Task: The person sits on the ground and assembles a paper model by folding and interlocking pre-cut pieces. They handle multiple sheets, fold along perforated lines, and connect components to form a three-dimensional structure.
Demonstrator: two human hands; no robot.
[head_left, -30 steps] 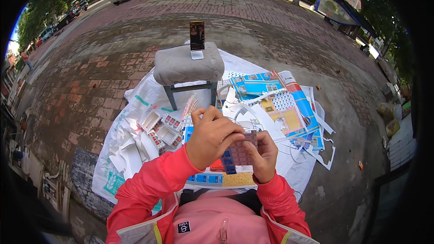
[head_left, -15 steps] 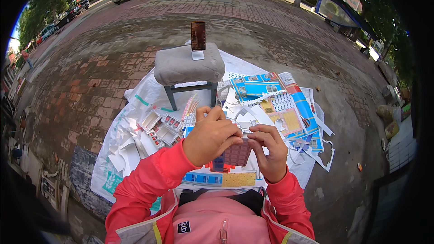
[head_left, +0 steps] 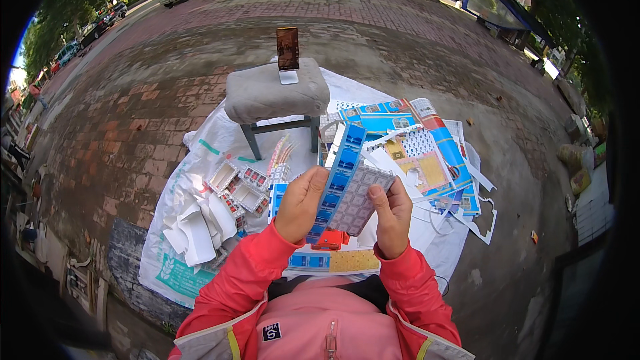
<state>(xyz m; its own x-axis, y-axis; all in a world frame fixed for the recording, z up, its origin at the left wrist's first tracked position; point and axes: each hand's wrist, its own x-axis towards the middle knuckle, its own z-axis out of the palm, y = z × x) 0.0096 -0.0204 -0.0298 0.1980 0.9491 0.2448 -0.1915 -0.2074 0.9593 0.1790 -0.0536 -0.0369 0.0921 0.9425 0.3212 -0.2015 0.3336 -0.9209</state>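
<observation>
Both hands grip a printed cardboard model piece (head_left: 357,199), tilted upright over my lap. One face is a long blue strip with small window-like pictures; the other is a grey panel with a grid of squares. My left hand (head_left: 303,205) is closed on its left edge, at the blue strip. My right hand (head_left: 393,215) pinches the right edge of the grid panel, thumb on the near face. Under it lie a small red object (head_left: 331,240), partly hidden, and a flat printed strip (head_left: 352,261) in blue and yellow.
Small grey-and-red box-shaped pieces (head_left: 248,195) and white paper scraps (head_left: 193,237) lie left on a white sheet (head_left: 175,227). Printed blue sheets (head_left: 437,150) and cut-offs are piled right. Beyond, a grey padded stool (head_left: 277,93) carries a phone (head_left: 288,49) on a stand.
The cardboard piece has turned, so its blue strip now stands up facing me. My left hand has dropped from its top edge to the left side; my right hand has moved slightly lower.
</observation>
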